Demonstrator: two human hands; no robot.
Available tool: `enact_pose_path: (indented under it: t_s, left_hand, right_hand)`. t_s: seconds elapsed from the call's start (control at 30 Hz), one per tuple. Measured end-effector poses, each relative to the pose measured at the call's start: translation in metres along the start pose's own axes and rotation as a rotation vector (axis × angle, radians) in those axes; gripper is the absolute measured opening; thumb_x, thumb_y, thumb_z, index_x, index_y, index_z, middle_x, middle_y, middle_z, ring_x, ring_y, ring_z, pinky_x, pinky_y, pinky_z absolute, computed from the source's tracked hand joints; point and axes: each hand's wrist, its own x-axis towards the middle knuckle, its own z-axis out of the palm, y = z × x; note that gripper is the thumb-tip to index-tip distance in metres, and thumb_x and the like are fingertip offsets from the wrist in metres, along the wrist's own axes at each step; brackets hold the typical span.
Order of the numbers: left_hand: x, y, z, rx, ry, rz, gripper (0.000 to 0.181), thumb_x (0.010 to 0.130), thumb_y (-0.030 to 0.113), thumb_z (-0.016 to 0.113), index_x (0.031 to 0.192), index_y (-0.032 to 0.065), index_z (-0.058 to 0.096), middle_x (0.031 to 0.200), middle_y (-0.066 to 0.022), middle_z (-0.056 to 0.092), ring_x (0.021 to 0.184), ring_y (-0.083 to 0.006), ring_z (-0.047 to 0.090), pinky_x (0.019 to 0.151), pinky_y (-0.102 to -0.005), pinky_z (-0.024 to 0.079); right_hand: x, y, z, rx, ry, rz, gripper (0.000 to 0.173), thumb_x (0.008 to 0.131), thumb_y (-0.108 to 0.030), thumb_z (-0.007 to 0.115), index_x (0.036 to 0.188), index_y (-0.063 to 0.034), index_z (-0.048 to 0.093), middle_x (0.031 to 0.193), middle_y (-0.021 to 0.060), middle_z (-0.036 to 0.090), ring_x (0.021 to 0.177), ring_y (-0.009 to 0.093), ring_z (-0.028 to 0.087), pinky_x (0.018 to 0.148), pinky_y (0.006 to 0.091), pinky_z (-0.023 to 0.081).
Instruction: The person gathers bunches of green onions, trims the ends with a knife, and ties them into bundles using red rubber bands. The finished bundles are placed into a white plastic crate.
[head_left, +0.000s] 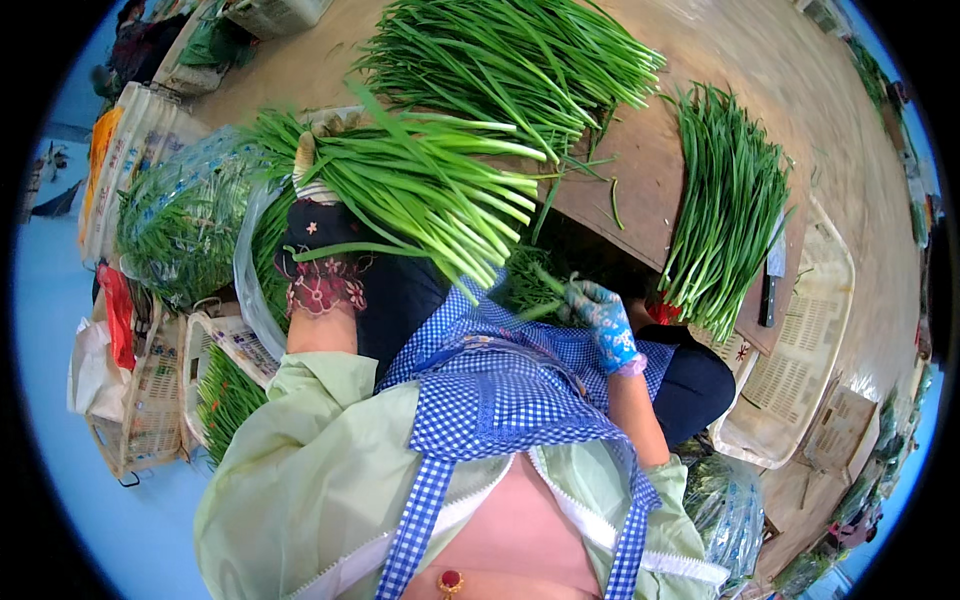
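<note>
My left hand (313, 169), in a striped work glove, grips a loose bunch of garlic chives (442, 187). Their pale cut ends point right, over my lap. Low in front of my lap, my right hand (606, 322) wears a blue floral glove and pinches a few green blades (546, 306), slightly blurred. Dark loose greens (529, 277) lie beneath it. A big heap of chives (495, 67) rests at the far side of a brown board (626, 180). On the board's right part lies another thick bunch (724, 202), with a knife (767, 300) beside it.
At right, a white plastic crate (829, 300) sits beside the board. Clear bags of greens stand at left (187, 217) and lower right (724, 510). More crates (154, 405) and a chive bundle (225, 405) are at lower left. Stray blades (615, 204) litter the board.
</note>
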Motion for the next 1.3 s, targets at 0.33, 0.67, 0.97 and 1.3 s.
enact_pose_path:
  t_s: [0.33,0.67,0.97,1.3]
  left_hand:
    - [0.005,0.002,0.006,-0.028,-0.093,-0.119,0.017,0.079,0.026,0.067,0.086,0.0107,0.065,0.102,-0.0037,0.064,0.107,-0.0252,0.053,0.097,-0.0462,0.038]
    - [-0.006,0.020,0.011,0.111,-0.278,0.008,0.028,0.079,0.036,0.066,0.093,0.0116,0.064,0.101,-0.0077,0.060,0.102,-0.0320,0.055,0.088,-0.0490,0.045]
    - [0.003,-0.003,0.020,0.170,-0.297,0.162,0.035,0.081,0.039,0.062,0.102,0.0111,0.061,0.100,-0.0052,0.060,0.100,-0.0262,0.054,0.089,-0.0461,0.043]
    - [0.014,-0.016,0.008,0.073,-0.595,0.161,0.042,0.089,0.039,0.050,0.115,0.0063,0.055,0.106,-0.0084,0.052,0.108,-0.0317,0.048,0.089,-0.0452,0.042]
  right_hand:
    - [0.012,-0.111,0.053,0.017,-0.192,-0.504,0.062,0.076,-0.013,0.067,0.131,0.0000,0.039,0.128,0.0130,0.049,0.117,0.022,0.045,0.097,0.0323,0.036]
    - [0.011,-0.038,0.029,0.102,-0.075,-0.169,0.019,0.089,-0.013,0.051,0.099,0.0009,0.059,0.082,0.0025,0.059,0.069,0.008,0.052,0.065,0.0226,0.045]
    - [0.016,-0.068,0.084,0.684,-0.505,-0.184,0.056,0.082,-0.019,0.061,0.129,0.0021,0.040,0.119,0.0112,0.054,0.108,0.018,0.051,0.093,0.0292,0.040]
    - [0.023,-0.057,0.105,1.146,-0.429,-0.050,0.041,0.085,-0.012,0.057,0.124,-0.0021,0.048,0.119,0.0110,0.054,0.105,0.020,0.055,0.089,0.0299,0.045]
